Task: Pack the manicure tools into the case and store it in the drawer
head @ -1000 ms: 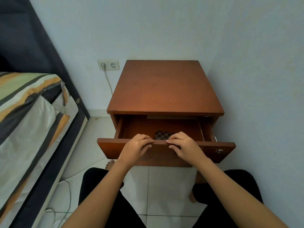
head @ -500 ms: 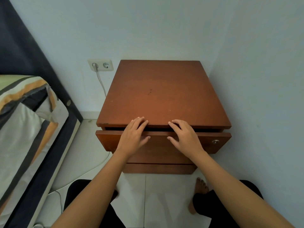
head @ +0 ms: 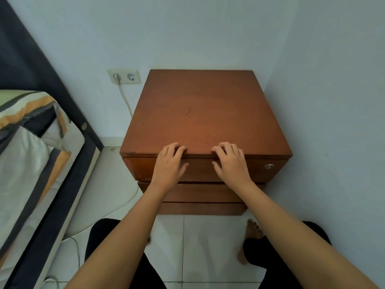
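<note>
A brown wooden nightstand (head: 206, 113) stands in the room's corner. Its top drawer (head: 200, 170) is pushed in flush with the front, with a small metal lock (head: 269, 166) at its right end. My left hand (head: 169, 163) and my right hand (head: 231, 162) lie flat against the drawer front, fingers apart, fingertips over the nightstand's top edge. Neither hand holds anything. The manicure case is hidden inside the shut drawer.
A bed with a striped cover (head: 31, 155) and dark frame runs along the left. A wall socket (head: 124, 77) with a white cable plugged in sits left of the nightstand. A wall stands close on the right. My legs and bare feet rest on white floor tiles (head: 204, 243).
The drawer was open with the checkered case showing inside. Both hands pushed it in, and it now sits fully shut.
</note>
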{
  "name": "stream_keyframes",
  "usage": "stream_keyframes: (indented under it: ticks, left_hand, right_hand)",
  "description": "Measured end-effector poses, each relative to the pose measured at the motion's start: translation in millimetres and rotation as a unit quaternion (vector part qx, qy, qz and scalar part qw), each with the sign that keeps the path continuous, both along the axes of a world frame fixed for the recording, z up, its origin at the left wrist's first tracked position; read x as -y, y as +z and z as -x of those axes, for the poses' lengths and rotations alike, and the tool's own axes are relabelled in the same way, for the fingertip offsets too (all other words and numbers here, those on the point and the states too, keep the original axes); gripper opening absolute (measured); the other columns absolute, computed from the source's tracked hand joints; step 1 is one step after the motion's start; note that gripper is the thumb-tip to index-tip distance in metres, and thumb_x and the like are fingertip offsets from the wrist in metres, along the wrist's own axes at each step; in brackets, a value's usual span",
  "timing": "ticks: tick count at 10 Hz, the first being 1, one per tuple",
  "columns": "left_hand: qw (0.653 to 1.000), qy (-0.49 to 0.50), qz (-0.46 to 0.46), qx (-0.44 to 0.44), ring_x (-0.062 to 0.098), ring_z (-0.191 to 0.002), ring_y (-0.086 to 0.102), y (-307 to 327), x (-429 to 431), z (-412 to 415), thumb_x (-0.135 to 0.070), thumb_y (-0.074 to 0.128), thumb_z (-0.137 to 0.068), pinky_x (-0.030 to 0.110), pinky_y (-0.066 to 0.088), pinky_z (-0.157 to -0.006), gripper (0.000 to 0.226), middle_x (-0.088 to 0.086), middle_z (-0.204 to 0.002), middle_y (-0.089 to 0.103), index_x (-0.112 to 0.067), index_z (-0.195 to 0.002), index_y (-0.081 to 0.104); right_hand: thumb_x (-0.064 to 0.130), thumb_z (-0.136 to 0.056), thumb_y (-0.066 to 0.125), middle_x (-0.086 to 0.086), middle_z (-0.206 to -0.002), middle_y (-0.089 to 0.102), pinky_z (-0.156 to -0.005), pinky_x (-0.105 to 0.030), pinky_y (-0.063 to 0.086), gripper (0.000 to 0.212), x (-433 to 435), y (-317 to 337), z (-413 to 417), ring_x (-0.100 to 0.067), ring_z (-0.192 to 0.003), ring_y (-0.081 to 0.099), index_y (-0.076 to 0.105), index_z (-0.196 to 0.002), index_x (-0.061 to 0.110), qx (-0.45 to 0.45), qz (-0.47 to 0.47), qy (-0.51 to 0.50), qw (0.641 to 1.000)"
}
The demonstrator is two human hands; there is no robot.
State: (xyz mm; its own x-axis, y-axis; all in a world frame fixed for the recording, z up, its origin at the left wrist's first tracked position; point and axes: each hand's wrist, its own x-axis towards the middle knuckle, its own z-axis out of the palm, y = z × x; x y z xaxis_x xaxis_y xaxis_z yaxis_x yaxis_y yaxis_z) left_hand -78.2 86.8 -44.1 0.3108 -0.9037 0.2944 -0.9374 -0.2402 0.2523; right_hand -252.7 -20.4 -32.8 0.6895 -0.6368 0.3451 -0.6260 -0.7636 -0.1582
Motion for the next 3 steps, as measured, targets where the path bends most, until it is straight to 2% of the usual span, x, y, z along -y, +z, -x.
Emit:
stream_keyframes:
  ticks: [1,2,3]
  left_hand:
    - [0.998,-0.022,-0.065,-0.014,0.024,-0.134,0.033,7,-9,2,-0.033,0.058,-0.090,0.035,0.029,-0.110,0.058,0.007,-0.145,0.039,-0.015,-0.141,0.037]
    - [0.993,-0.039,-0.108,-0.039,0.021,-0.144,0.019,26,-18,3,-0.035,0.054,-0.093,0.034,0.020,-0.115,0.062,0.003,-0.156,0.023,-0.018,-0.146,0.028]
    - [0.990,-0.025,-0.122,-0.061,0.018,-0.145,0.016,29,-46,17,-0.032,0.053,-0.093,0.031,0.019,-0.115,0.060,0.002,-0.157,0.022,-0.018,-0.146,0.030]
  right_hand:
    - [0.015,-0.079,0.065,-0.008,-0.119,0.055,-0.088,-0.038,0.046,0.042,-11,2,5,-0.028,-0.109,0.052,0.053,-0.120,0.014,-0.026,-0.032,0.000,0.999]
    - [0.011,-0.084,0.058,-0.008,-0.136,0.044,-0.100,-0.037,0.042,0.054,-23,14,11,-0.026,-0.127,0.041,0.042,-0.136,0.013,-0.043,-0.073,0.002,0.996]
    - [0.011,-0.086,0.054,-0.006,-0.146,0.035,-0.105,-0.034,0.039,0.056,-50,13,28,-0.023,-0.135,0.032,0.037,-0.140,0.015,-0.048,-0.135,-0.033,0.989]
